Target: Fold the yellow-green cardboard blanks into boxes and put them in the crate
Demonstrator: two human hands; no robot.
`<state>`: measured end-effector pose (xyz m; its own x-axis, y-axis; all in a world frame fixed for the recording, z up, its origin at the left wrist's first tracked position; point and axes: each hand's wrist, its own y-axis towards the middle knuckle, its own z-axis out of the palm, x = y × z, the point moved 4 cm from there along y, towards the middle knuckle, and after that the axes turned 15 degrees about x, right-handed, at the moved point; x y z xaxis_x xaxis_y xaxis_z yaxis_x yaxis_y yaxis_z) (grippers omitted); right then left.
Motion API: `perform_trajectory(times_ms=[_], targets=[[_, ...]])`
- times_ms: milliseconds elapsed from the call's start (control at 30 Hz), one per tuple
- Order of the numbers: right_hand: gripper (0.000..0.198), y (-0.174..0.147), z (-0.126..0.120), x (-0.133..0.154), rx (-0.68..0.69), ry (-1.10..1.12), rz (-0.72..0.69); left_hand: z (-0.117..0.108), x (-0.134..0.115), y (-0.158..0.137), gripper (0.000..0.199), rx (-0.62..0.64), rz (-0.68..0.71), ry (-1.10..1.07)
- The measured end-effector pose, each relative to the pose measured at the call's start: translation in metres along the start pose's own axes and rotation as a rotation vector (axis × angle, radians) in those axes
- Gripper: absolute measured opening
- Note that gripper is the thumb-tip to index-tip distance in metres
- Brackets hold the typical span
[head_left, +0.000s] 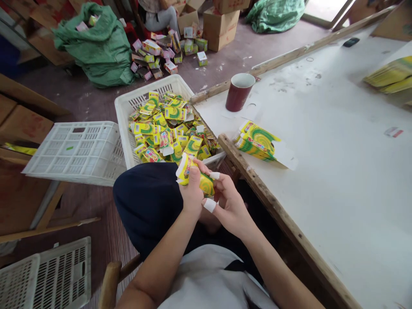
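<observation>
Above my lap, my left hand [192, 191] is closed round a small yellow and green carton [206, 182], its thumb lying along the near face. White flaps stand out at the carton's left end. My right hand [227, 199] is at the other end, fingers bent against it, with white tape on the thumb and one fingertip. Just beyond my hands, a white plastic crate [124, 124] holds many similar cartons in a loose heap. A stack of flat cartons [257, 140] lies on the white table [322, 171] to the right.
A maroon mug [240, 92] stands near the table's wooden edge [273, 206]. Left of the full crate is an upturned white crate [74, 150]. Farther off are a green sack [96, 51], scattered boxes [161, 53], a cardboard box [220, 30] and a seated person [159, 15].
</observation>
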<state>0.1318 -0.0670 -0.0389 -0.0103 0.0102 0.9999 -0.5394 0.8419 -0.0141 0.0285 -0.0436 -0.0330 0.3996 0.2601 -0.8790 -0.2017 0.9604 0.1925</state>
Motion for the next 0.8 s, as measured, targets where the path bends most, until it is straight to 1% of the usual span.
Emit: perform_trajectory(times_ms=[133,267,367,500,600,800], targets=[[0.035,0.002,-0.003,-0.009,-0.053,-0.034,0.010,-0.001,0.005,-0.001,0.049,-0.073,-0.040,0.021],[0.026,0.003,-0.007,-0.012,-0.125,-0.056,0.026,0.004,0.011,0.003,0.072,-0.107,-0.108,-0.042],[0.022,0.002,-0.006,-0.009,-0.108,-0.086,0.002,0.004,0.013,0.005,0.083,-0.120,-0.139,-0.037],[0.028,0.001,-0.002,-0.004,-0.015,-0.135,-0.019,0.004,0.009,0.005,0.089,-0.104,-0.142,-0.086],[0.029,0.001,-0.002,-0.003,0.030,-0.128,-0.007,0.003,0.008,0.003,0.090,-0.099,-0.179,-0.113],[0.029,0.001,-0.006,-0.009,-0.011,-0.066,-0.004,0.005,0.014,0.001,0.089,-0.071,-0.266,-0.157]])
